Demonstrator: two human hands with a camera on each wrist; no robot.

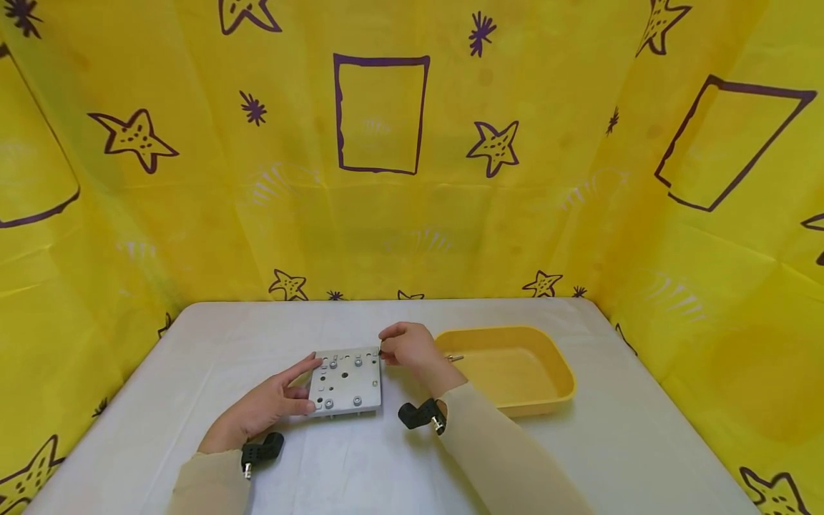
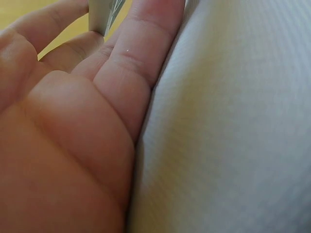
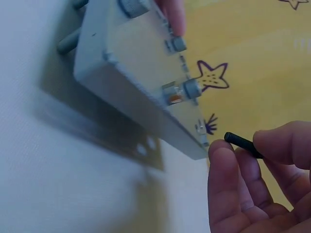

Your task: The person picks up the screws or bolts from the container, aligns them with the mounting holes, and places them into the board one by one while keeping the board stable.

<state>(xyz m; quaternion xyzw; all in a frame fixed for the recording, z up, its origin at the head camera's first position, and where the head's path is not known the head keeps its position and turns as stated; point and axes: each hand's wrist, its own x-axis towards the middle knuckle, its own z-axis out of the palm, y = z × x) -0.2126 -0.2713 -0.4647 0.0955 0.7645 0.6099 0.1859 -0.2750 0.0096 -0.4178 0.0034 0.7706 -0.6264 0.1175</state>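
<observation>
One drilled plate [image 1: 350, 388] over the bench [image 1: 399, 472] is gripped at 9 o'clock by my left fingers [image 1: 300, 368], presumably for steadiness, while my right fingers [image 3: 284, 143] pinch a black pin [image 3: 241, 143] near its 1 o'clock corner.

Star-patterned yellow backdrop [image 1: 444, 204]; white tabletop [image 1: 354, 465]

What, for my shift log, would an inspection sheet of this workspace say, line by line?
Surface: pale table.
Job's things: grey plate with bolt heads and holes; dark pin near its far right corner.
Clutter: yellow tray at right, small metal part by its left side.
Grippers: left hand holds the plate's left side; right hand pinches the pin.
Cables: nothing seen.
Surroundings: yellow backdrop with dark star drawings.
</observation>
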